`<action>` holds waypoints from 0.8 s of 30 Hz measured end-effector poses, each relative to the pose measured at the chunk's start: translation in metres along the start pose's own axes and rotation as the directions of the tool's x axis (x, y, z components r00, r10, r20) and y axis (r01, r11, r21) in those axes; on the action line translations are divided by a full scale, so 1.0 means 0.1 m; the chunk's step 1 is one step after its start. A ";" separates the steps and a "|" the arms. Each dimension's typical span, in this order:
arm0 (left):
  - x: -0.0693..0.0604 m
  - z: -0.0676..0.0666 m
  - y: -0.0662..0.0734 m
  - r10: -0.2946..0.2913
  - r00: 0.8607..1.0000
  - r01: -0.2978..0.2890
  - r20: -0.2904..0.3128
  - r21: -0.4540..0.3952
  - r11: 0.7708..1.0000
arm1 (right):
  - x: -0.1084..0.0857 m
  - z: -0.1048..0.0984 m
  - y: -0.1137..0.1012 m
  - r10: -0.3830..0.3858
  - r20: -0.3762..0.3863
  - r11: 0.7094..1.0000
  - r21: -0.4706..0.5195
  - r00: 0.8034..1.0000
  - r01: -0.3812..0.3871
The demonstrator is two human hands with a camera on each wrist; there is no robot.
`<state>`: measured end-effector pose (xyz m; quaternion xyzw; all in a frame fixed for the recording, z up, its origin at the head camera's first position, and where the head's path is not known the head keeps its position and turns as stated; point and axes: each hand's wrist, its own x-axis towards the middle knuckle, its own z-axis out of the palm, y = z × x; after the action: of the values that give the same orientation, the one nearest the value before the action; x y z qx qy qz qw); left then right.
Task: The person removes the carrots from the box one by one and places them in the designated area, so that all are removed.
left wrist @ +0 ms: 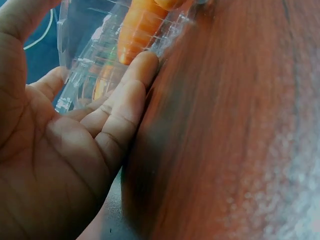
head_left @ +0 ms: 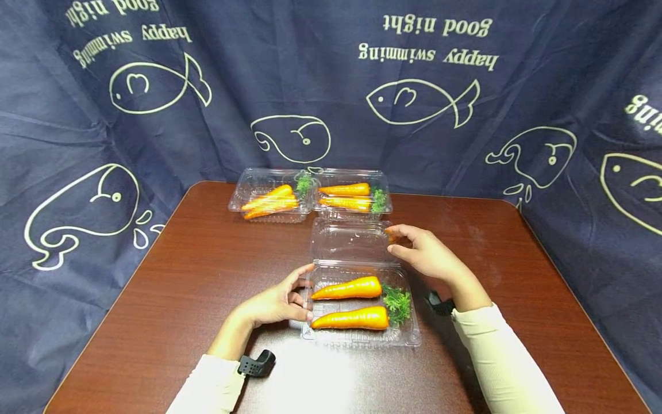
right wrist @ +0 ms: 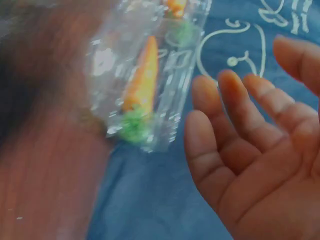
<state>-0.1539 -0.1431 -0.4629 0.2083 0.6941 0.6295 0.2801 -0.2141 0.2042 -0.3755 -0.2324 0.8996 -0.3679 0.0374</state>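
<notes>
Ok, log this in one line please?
left hand: at open box | right hand: by lid | inside: two carrots, greens | behind: two more boxes

It seems a curtained-off workspace. Fish-printed cloth (head_left: 289, 57) hangs from nine through twelve to three o'clock, around a brown table (head_left: 170, 287).

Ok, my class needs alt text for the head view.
An open clear box on a table holds two carrots and greenery, a person's left hand at its side, right hand by its lid. Two more carrot boxes sit behind, near blue cloth.
</notes>
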 end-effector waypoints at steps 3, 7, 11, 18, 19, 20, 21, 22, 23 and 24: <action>0.01 -0.01 0.00 -0.002 1.000 0.002 -0.003 0.003 1.000 | 0.01 0.02 -0.11 -0.082 0.060 0.995 -0.046 0.995 0.085; 0.01 -0.01 0.01 -0.006 1.000 0.006 -0.004 0.013 1.000 | 0.02 0.08 -0.24 -0.155 0.153 0.977 -0.125 0.976 0.174; 0.01 -0.01 0.01 -0.008 1.000 0.008 -0.003 0.016 1.000 | 0.05 0.16 -0.33 -0.170 0.232 0.959 -0.187 0.958 0.215; -0.01 -0.01 0.01 -0.024 0.999 0.025 -0.028 0.042 0.999 | 0.16 0.33 -0.45 -0.201 0.329 0.934 -0.221 0.923 0.282; -0.01 -0.01 0.01 -0.026 0.999 0.027 -0.031 0.046 0.999 | 0.17 0.35 -0.46 -0.202 0.340 0.934 -0.217 0.918 0.285; -0.01 -0.01 0.01 -0.026 0.999 0.027 -0.031 0.048 0.998 | 0.18 0.37 -0.47 -0.202 0.350 0.933 -0.214 0.915 0.288; -0.01 -0.01 0.01 -0.028 0.999 0.030 -0.033 0.052 0.998 | 0.19 0.39 -0.48 -0.202 0.360 0.934 -0.210 0.911 0.291; -0.01 -0.01 0.01 -0.027 0.999 0.028 -0.032 0.053 0.998 | 0.19 0.41 -0.49 -0.198 0.370 0.936 -0.203 0.908 0.287; -0.01 -0.01 0.01 -0.025 0.999 0.027 -0.031 0.053 0.998 | 0.19 0.43 -0.50 -0.200 0.378 0.935 -0.201 0.904 0.291; -0.01 -0.01 0.01 -0.024 0.999 0.026 -0.031 0.055 0.998 | 0.19 0.45 -0.51 -0.201 0.386 0.935 -0.199 0.900 0.294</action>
<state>-0.1537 -0.1443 -0.4615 0.1978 0.7182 0.6094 0.2715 -0.2006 0.1353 -0.3717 -0.4118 0.8795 -0.2035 0.1242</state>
